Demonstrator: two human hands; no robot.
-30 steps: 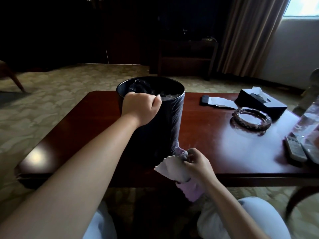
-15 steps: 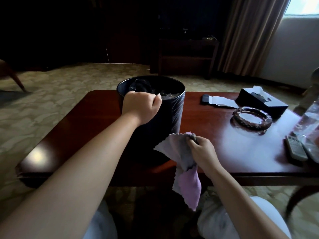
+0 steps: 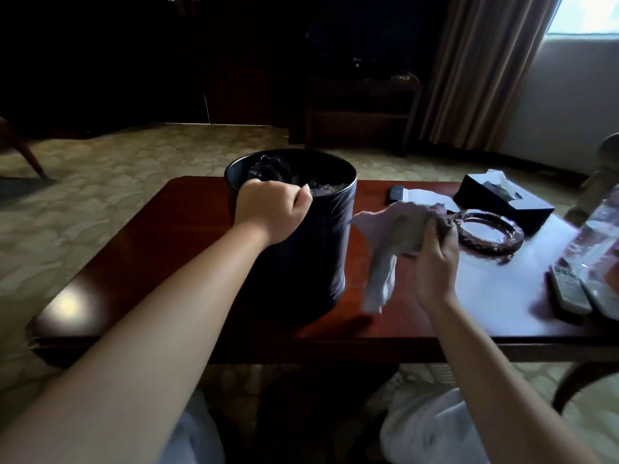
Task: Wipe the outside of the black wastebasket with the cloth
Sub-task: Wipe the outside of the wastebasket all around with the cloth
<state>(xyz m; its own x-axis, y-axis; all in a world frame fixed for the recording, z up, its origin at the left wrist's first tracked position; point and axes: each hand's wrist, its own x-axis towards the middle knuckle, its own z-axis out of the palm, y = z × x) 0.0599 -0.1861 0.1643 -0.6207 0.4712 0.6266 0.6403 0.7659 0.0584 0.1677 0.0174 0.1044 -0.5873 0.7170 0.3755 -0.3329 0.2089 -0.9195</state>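
Surroundings: glass ashtray [image 3: 489, 232], tissue box [image 3: 505, 201] and remote controls [image 3: 569, 291] lay at 3 o'clock of the wastebasket on the table [image 3: 160, 242].
Wastebasket: black wastebasket [image 3: 301, 256] stood upright mid-table, glossy, with a liner inside.
Left hand: left hand [image 3: 273, 212] curled over its near rim.
Right hand: right hand [image 3: 435, 259] gripped the cloth [image 3: 392, 239] just right of the wastebasket; contact could not be told.
Room: bare tabletop lay at 9 o'clock.

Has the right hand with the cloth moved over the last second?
Yes. The right hand has carried the cloth up from the table's near edge, away from the person, toward the glass ashtray.
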